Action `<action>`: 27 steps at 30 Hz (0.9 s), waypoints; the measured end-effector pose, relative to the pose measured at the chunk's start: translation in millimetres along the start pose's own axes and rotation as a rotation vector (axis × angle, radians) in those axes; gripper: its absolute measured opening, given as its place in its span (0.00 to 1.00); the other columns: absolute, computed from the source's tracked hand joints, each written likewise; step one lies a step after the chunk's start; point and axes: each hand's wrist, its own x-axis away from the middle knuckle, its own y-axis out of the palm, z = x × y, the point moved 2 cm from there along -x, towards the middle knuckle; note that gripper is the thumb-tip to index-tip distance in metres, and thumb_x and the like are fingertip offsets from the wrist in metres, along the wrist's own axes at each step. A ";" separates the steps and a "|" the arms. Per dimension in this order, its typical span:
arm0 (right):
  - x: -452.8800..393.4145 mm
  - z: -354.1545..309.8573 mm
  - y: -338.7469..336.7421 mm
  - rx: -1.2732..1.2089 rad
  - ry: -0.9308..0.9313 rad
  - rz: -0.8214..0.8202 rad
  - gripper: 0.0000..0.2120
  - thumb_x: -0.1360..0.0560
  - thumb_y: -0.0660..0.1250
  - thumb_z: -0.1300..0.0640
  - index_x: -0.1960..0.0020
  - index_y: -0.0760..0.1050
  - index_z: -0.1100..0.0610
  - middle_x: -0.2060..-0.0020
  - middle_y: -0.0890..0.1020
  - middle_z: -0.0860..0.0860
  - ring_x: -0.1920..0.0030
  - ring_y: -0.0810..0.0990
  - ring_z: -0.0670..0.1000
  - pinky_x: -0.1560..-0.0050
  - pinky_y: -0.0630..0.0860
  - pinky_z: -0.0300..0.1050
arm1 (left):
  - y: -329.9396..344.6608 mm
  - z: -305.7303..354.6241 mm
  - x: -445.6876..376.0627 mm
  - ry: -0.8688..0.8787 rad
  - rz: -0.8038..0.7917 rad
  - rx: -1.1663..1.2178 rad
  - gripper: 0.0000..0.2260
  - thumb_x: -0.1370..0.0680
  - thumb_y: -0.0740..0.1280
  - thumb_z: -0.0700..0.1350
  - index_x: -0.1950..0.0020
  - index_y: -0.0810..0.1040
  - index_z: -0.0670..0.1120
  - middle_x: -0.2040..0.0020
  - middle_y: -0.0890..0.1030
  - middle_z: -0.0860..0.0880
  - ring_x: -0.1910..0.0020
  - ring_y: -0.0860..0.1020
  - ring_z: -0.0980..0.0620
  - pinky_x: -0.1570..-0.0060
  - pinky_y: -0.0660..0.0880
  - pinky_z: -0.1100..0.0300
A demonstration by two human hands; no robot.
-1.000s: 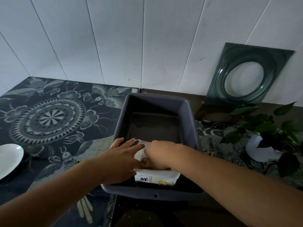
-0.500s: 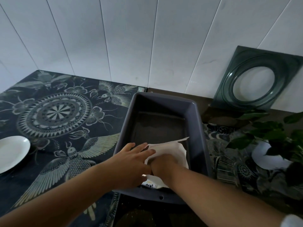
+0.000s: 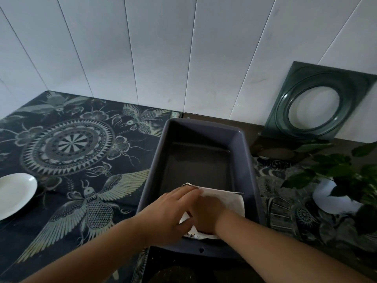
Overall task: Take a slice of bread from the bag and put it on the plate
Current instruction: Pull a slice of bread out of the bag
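A white bread bag (image 3: 230,201) lies in the near end of a grey plastic bin (image 3: 247,160). My left hand (image 3: 169,215) rests flat on the bag's left side, holding it. My right hand (image 3: 206,215) is pushed into the bag's mouth; its fingers are hidden inside, so I cannot see whether they hold a slice. No bread shows. The white plate (image 3: 14,193) sits at the far left edge of the table, well away from both hands.
A dark patterned cloth (image 3: 69,148) covers the table left of the bin. A potted green plant (image 3: 342,180) stands at the right, and a dark green square frame (image 3: 318,105) leans on the white panelled wall behind it.
The bag has turned over, so its plain white side faces up and the brown bread seen a second ago is hidden. My right hand went deeper into it.
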 end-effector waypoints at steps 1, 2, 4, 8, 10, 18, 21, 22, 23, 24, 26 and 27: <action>2.8 -1.1 -5.5 0.017 0.018 0.002 0.11 0.23 0.60 0.55 0.44 0.77 0.55 0.45 0.81 0.56 0.46 0.80 0.58 0.44 0.77 0.57 | 0.1 -1.4 0.5 -0.020 -0.010 0.021 0.32 0.22 0.65 0.52 0.23 0.53 0.54 0.23 0.62 0.50 0.33 0.65 0.57 0.33 0.63 0.60; 5.7 -3.1 -10.8 0.032 0.040 -0.001 0.12 0.22 0.59 0.54 0.44 0.77 0.56 0.45 0.81 0.56 0.46 0.80 0.58 0.45 0.76 0.55 | 0.9 -3.5 0.9 -0.048 -0.029 0.043 0.33 0.22 0.65 0.53 0.22 0.50 0.55 0.23 0.60 0.51 0.32 0.65 0.57 0.33 0.61 0.63; 13.8 -5.3 -20.5 0.049 0.074 -0.021 0.12 0.22 0.59 0.52 0.43 0.76 0.56 0.47 0.81 0.56 0.48 0.80 0.57 0.49 0.75 0.52 | 1.8 -7.5 1.7 -0.112 -0.065 0.100 0.36 0.22 0.65 0.54 0.22 0.45 0.58 0.22 0.57 0.53 0.31 0.67 0.53 0.36 0.61 0.68; 39.7 0.3 -41.4 -0.027 0.047 0.134 0.09 0.23 0.63 0.47 0.48 0.73 0.51 0.58 0.78 0.49 0.59 0.77 0.51 0.59 0.74 0.48 | -3.5 -8.9 5.4 -0.095 0.028 0.092 0.36 0.23 0.66 0.50 0.21 0.48 0.55 0.22 0.59 0.54 0.24 0.59 0.47 0.30 0.61 0.59; 53.3 5.9 -55.9 0.006 0.052 0.247 0.06 0.26 0.66 0.49 0.52 0.71 0.49 0.65 0.72 0.45 0.64 0.74 0.50 0.65 0.70 0.47 | -6.3 -9.1 6.4 -0.085 0.079 0.053 0.34 0.22 0.66 0.50 0.22 0.52 0.53 0.24 0.60 0.55 0.22 0.51 0.49 0.26 0.57 0.51; 94.6 15.0 -139.2 0.067 0.045 0.360 0.15 0.33 0.72 0.42 0.60 0.66 0.44 0.67 0.74 0.43 0.68 0.73 0.44 0.73 0.67 0.43 | -33.7 -0.6 -1.5 -0.143 0.283 -0.134 0.40 0.28 0.61 0.69 0.22 0.55 0.50 0.26 0.68 0.51 0.27 0.61 0.47 0.32 0.64 0.46; 101.1 9.1 -170.4 0.076 -0.014 0.303 0.18 0.33 0.74 0.42 0.62 0.63 0.42 0.65 0.74 0.42 0.67 0.72 0.42 0.72 0.64 0.41 | -47.0 13.6 -19.1 -0.094 0.231 0.039 0.43 0.31 0.67 0.69 0.23 0.55 0.51 0.27 0.67 0.53 0.28 0.61 0.51 0.32 0.64 0.47; 102.1 5.7 -179.2 0.085 -0.040 0.277 0.19 0.33 0.74 0.42 0.62 0.63 0.42 0.65 0.73 0.42 0.66 0.72 0.42 0.71 0.63 0.40 | -49.9 19.3 -26.0 -0.072 0.202 0.166 0.42 0.32 0.70 0.66 0.24 0.57 0.53 0.29 0.69 0.54 0.29 0.64 0.53 0.33 0.66 0.50; 102.8 2.5 -186.7 0.092 -0.064 0.257 0.19 0.33 0.75 0.42 0.62 0.63 0.41 0.64 0.73 0.41 0.66 0.72 0.41 0.71 0.63 0.40 | -51.8 24.1 -32.3 -0.053 0.195 0.305 0.39 0.32 0.73 0.63 0.26 0.60 0.54 0.32 0.72 0.57 0.32 0.69 0.55 0.36 0.70 0.55; 102.6 0.3 -192.7 0.093 -0.081 0.242 0.18 0.33 0.75 0.42 0.60 0.64 0.42 0.64 0.72 0.41 0.65 0.71 0.42 0.70 0.63 0.40 | -53.0 27.4 -37.4 -0.051 0.209 0.417 0.35 0.32 0.74 0.59 0.29 0.64 0.55 0.37 0.76 0.61 0.37 0.74 0.59 0.41 0.73 0.61; 101.0 -2.2 -200.2 0.086 -0.094 0.225 0.19 0.34 0.76 0.42 0.55 0.67 0.44 0.63 0.73 0.41 0.64 0.71 0.42 0.69 0.64 0.40 | -54.8 30.8 -42.2 -0.080 0.291 0.516 0.25 0.31 0.76 0.54 0.37 0.71 0.56 0.47 0.81 0.64 0.47 0.79 0.61 0.52 0.75 0.68; 100.5 -2.3 -202.0 0.076 -0.090 0.222 0.20 0.35 0.76 0.41 0.53 0.68 0.45 0.62 0.73 0.41 0.63 0.72 0.43 0.68 0.65 0.41 | -54.5 30.8 -42.8 -0.090 0.329 0.540 0.22 0.31 0.77 0.52 0.40 0.73 0.55 0.49 0.81 0.64 0.50 0.80 0.61 0.55 0.75 0.69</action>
